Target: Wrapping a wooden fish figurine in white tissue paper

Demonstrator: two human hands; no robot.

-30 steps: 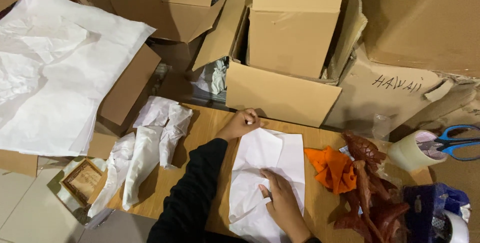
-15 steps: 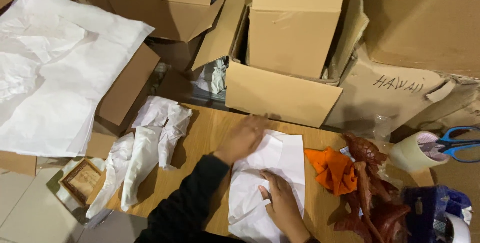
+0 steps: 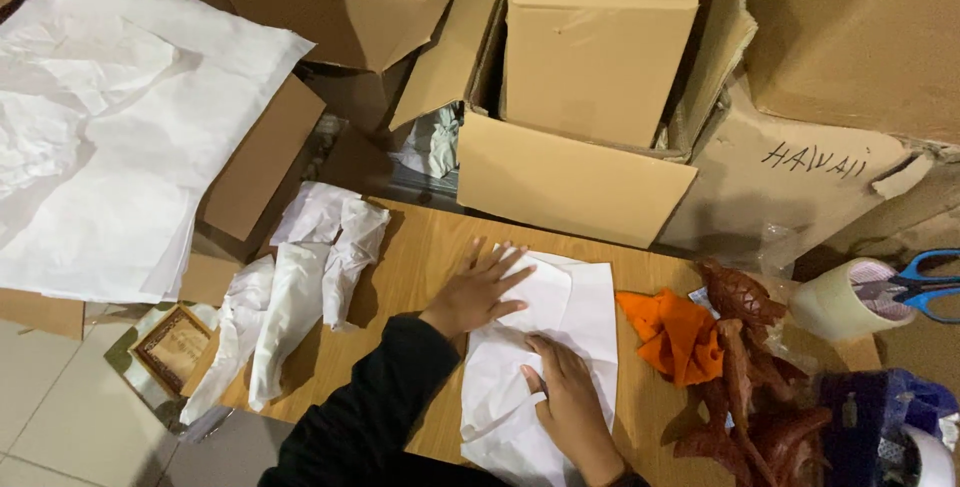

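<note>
Now both hands released and flat on a crumpled white wrapping paper sheet [image 3: 560,347] mid-counter [image 3: 420,267], left hand [image 3: 480,292] spread at its far corner, right hand [image 3: 565,397] pressing nearer, orange cloth [image 3: 680,332] just beside, toward the counter's right edge.

wooden table [image 3: 420,257]; white paper [image 3: 560,347], orange cloth [image 3: 680,332]

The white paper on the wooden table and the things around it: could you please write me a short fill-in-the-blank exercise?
1. Both hands, the left hand and the right hand, press flat on a sheet of white ____.
2. The crumpled cloth right of that sheet is ____.
3. The blue-handled scissors rest on a roll of ____.

Missing words: paper; orange; tape
</note>
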